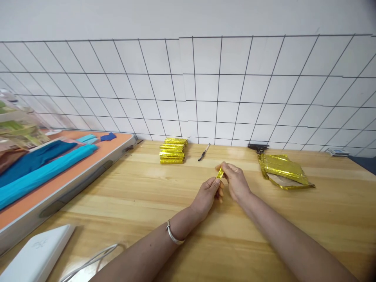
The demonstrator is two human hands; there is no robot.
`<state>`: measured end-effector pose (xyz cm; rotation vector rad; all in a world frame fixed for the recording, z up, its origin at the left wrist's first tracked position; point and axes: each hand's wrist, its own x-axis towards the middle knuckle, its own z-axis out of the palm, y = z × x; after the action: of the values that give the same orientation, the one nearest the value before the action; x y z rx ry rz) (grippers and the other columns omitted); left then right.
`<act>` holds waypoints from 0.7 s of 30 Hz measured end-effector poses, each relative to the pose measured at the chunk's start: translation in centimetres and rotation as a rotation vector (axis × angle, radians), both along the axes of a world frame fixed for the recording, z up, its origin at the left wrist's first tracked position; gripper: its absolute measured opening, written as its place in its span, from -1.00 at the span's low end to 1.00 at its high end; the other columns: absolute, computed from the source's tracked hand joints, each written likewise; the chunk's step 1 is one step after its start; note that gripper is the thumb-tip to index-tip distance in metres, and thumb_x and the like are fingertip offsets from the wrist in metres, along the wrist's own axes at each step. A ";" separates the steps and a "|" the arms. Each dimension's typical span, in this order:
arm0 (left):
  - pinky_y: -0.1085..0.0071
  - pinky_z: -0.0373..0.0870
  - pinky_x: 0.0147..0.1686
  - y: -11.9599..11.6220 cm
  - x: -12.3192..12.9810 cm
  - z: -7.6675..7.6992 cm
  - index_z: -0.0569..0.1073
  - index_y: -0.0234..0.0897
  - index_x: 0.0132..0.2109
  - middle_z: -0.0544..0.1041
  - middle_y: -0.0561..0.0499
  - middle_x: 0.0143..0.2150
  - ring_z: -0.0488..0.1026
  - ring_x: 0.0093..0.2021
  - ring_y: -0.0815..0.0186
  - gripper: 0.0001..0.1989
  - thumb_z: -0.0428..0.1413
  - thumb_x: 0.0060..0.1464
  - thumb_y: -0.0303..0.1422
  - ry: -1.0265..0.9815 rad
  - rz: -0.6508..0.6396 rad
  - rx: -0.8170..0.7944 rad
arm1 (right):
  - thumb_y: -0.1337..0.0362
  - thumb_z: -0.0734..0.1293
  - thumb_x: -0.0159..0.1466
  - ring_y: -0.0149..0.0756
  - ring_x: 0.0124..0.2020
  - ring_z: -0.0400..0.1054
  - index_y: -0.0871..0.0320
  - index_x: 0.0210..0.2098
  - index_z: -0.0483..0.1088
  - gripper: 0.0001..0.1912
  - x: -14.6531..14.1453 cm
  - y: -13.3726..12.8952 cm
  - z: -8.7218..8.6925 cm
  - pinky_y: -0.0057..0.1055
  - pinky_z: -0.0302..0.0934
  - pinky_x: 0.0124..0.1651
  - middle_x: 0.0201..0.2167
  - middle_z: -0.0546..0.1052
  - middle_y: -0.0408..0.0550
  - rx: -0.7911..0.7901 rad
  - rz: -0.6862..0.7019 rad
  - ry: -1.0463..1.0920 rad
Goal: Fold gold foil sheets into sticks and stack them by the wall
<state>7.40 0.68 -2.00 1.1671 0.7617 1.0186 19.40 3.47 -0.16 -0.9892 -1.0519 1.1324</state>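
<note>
A small strip of shiny gold foil (pixel 220 172) is held above the wooden table between both my hands. My left hand (pixel 208 195), with a silver bangle at its wrist, pinches the near end. At the far end, the fingers of my right hand (pixel 235 181) are closed on the same strip. Part of the foil is hidden by my fingers. Beyond my hands, several gold foil rolls (pixel 172 151) lie side by side in a stack. A pen (pixel 204 152) rests to the right of them. Farther right is a gold foil packet (pixel 283 170) with a brownish inner side showing.
A black clip-like object (pixel 258 147) sits behind the packet, near the tiled wall (pixel 205 90). On the left, an orange-topped board (pixel 117 141) carries blue fabric (pixel 49 170). A white box-like device (pixel 38 254) and a pale cable (pixel 91 261) lie at front left.
</note>
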 end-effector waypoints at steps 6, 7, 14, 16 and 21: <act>0.56 0.16 -0.63 0.0 0.0 0.0 0.31 -0.32 -0.39 0.24 0.14 -0.61 0.19 -0.64 0.49 -0.64 -0.05 0.12 -0.09 0.054 0.002 0.032 | 0.01 0.32 0.13 -0.38 -0.42 0.23 0.18 -0.46 0.48 -0.67 0.8 0.8 0.9 -0.42 0.10 -0.33 -0.47 0.46 -0.09 0.042 -0.035 0.000; 0.55 0.16 -0.62 -0.1 0.0 0.1 0.31 -0.32 -0.39 0.24 0.14 -0.60 0.19 -0.64 0.49 -0.64 -0.05 0.12 -0.08 0.056 -0.001 0.033 | 0.02 0.32 0.13 -0.39 -0.42 0.23 0.18 -0.46 0.48 -0.67 0.9 0.9 1.0 -0.42 0.09 -0.33 -0.47 0.46 -0.09 0.043 -0.032 0.002; 0.55 0.15 -0.60 -0.2 0.0 -0.2 0.30 -0.32 -0.38 0.26 0.15 -0.61 0.20 -0.64 0.50 -0.63 -0.06 0.12 -0.07 0.087 -0.046 0.053 | 0.06 0.34 0.12 -0.43 -0.46 0.19 0.17 -0.44 0.48 -0.73 2.2 1.6 1.7 -0.45 0.07 -0.39 -0.43 0.46 -0.10 0.077 -0.086 0.078; 0.57 0.06 -0.66 0.0 -0.2 -0.4 0.30 -0.31 -0.40 0.19 0.19 -0.67 0.13 -0.70 0.52 -0.65 -0.06 0.13 -0.09 0.127 -0.029 0.073 | 0.06 0.34 0.12 -0.44 -0.48 0.17 0.17 -0.43 0.49 -0.72 2.4 1.7 1.9 -0.46 0.07 -0.40 -0.46 0.45 -0.10 0.075 -0.074 0.069; 0.57 0.02 -0.68 0.1 -0.2 -0.2 0.33 -0.31 -0.35 0.20 0.19 -0.67 0.11 -0.73 0.53 -0.67 -0.07 0.14 -0.11 0.113 -0.035 0.076 | 0.04 0.32 0.14 -0.48 -0.51 0.16 0.17 -0.39 0.49 -0.70 2.8 1.8 2.1 -0.47 0.09 -0.43 -0.46 0.44 -0.10 0.073 -0.016 0.052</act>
<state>7.23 0.77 -2.21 1.3074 0.7944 0.9658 22.18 5.32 1.92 -0.9043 -1.0350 1.0933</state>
